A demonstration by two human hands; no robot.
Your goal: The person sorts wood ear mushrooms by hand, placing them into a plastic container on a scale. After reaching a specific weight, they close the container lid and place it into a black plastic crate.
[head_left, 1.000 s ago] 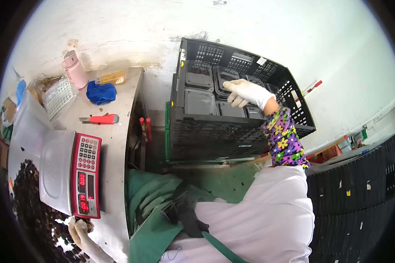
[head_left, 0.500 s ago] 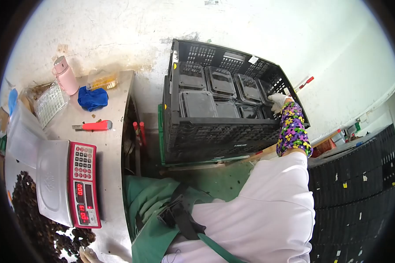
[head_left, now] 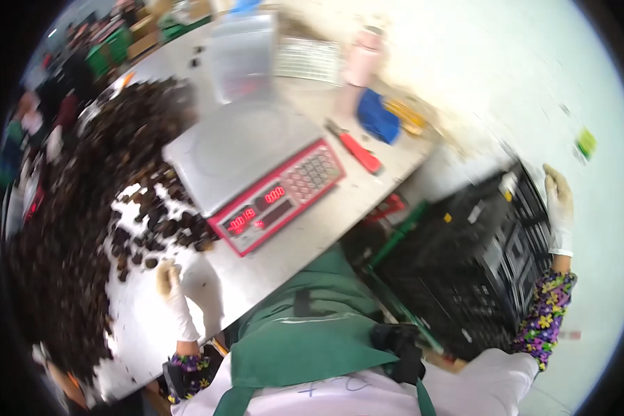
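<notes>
My left hand (head_left: 170, 284), in a pale glove, is over the bare part of the metal table (head_left: 256, 277). Its fingers point toward loose dark pieces (head_left: 152, 232) beside the larger dark heap (head_left: 55, 284); they look loosely bent, with nothing visible in them. My right hand (head_left: 560, 204), also gloved, is raised by the white wall, beyond the far side of the black crate (head_left: 464, 243). Its fingers stretch out, and it appears to hold nothing. A red-framed scale (head_left: 277, 197) with a bare steel plate and lit red digits stands ahead of my left hand.
A red-handled knife (head_left: 359, 152), blue cloth (head_left: 378, 116), yellow pack (head_left: 405, 116) and pink flask (head_left: 364, 59) are behind the scale. A clear bin (head_left: 241, 55) and white grid tray (head_left: 308, 61) stand farther back. Another person's forearm (head_left: 69, 385) shows at lower left.
My view has swung left toward the table. My right hand has left the clear plastic boxes inside the crate and shows by the wall. My left hand has come fully into view.
</notes>
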